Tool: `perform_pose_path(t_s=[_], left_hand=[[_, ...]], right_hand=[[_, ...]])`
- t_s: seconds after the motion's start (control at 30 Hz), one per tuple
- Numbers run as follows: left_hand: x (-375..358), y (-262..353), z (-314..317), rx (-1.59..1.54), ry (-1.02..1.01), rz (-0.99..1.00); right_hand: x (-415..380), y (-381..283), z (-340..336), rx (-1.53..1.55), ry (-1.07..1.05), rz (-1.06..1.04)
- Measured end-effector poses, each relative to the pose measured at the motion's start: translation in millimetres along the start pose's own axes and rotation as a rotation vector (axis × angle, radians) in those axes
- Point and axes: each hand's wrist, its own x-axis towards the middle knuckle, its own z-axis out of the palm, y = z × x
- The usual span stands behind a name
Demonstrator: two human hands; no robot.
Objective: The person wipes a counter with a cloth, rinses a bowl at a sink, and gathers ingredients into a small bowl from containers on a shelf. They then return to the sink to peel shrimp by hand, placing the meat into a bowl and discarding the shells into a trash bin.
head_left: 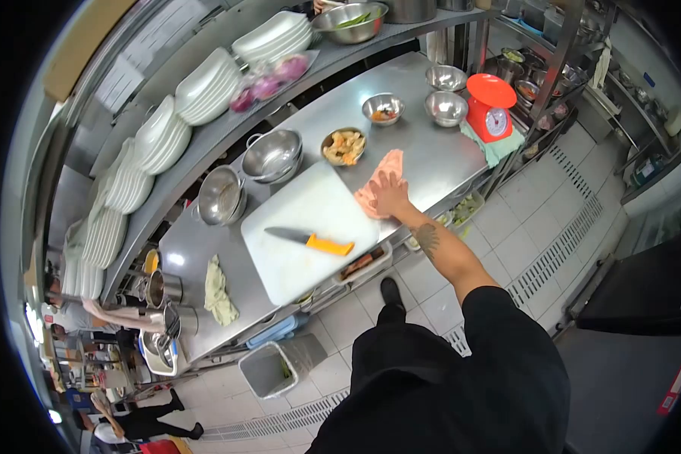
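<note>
My right hand [390, 194] rests with spread fingers on a pink cloth [371, 198] on the steel counter, just right of the white cutting board [280, 204]. A knife with an orange handle [330, 244] lies on the board, its blade pointing left. Behind the cloth sits a bowl of pale food pieces [343, 146], and farther back a small steel bowl [384, 109] holds chopped orange and dark bits. My left hand is out of the frame.
Steel colanders [272, 156] stand behind the board. A light cloth [219, 293] lies at the left, and a red scale [491, 108] stands at the right on a green cloth. Stacked white plates [206, 89] line the shelf. Below is a grey bin [271, 371]; other people are at the lower left.
</note>
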Motion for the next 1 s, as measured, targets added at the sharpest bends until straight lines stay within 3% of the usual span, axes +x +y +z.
perform_pose_path(t_s=[0.1,0.13,0.17,0.27,0.33,0.37,0.43,0.47,0.5,0.53,0.57,0.6,0.63,0.7,0.73,0.8,0.83,0.87,0.93,1.0], left_hand=[[26,18,44,0.026,-0.007,-0.015],[36,21,56,0.044,-0.007,-0.024],[44,24,66,0.077,-0.017,-0.034],[61,18,96,0.288,-0.082,-0.034],[71,8,110,0.589,-0.162,0.088],[74,13,118,0.783,-0.217,0.223],[85,56,142,1.108,-0.303,0.615],[104,65,150,1.185,-0.383,1.009],[119,80,164,1.269,-0.337,0.930],[123,108,187,1.351,-0.287,0.854],[115,147,210,1.111,-0.382,1.053],[114,180,228,1.291,-0.401,0.852],[70,242,266,0.850,-0.243,0.332],[47,309,320,0.895,-0.245,0.583],[27,348,352,0.799,-0.254,0.689],[-35,432,433,0.705,-0.229,0.858],[-59,463,464,0.723,-0.187,0.919],[-54,473,486,0.714,-0.183,0.949],[-29,484,537,0.711,-0.096,1.165],[37,456,557,1.047,0.166,1.383]], right_hand=[[61,51,18,0.039,0.145,0.165],[77,65,19,0.025,0.440,0.215],[97,74,23,0.031,0.436,0.227],[152,81,9,0.014,0.710,-0.006],[123,105,37,-0.019,0.702,-0.054],[94,106,53,0.063,0.648,-0.238],[48,109,48,0.229,0.584,-0.557],[24,117,36,0.300,0.532,-0.696],[-12,138,20,0.354,0.454,-0.796],[-27,157,21,0.370,0.459,-0.755],[-38,180,24,0.401,0.482,-0.599],[-46,198,27,0.432,0.507,-0.441],[-50,207,29,0.443,0.518,-0.403],[-35,229,21,0.525,0.454,-0.330],[-21,236,23,0.644,0.322,-0.442],[-17,237,4,0.499,0.269,-0.472],[-31,245,-14,0.446,0.397,-0.470],[-47,258,-44,0.385,0.531,-0.470],[-79,302,-96,0.546,0.318,-0.418],[-106,369,-97,0.644,0.155,-0.331]])
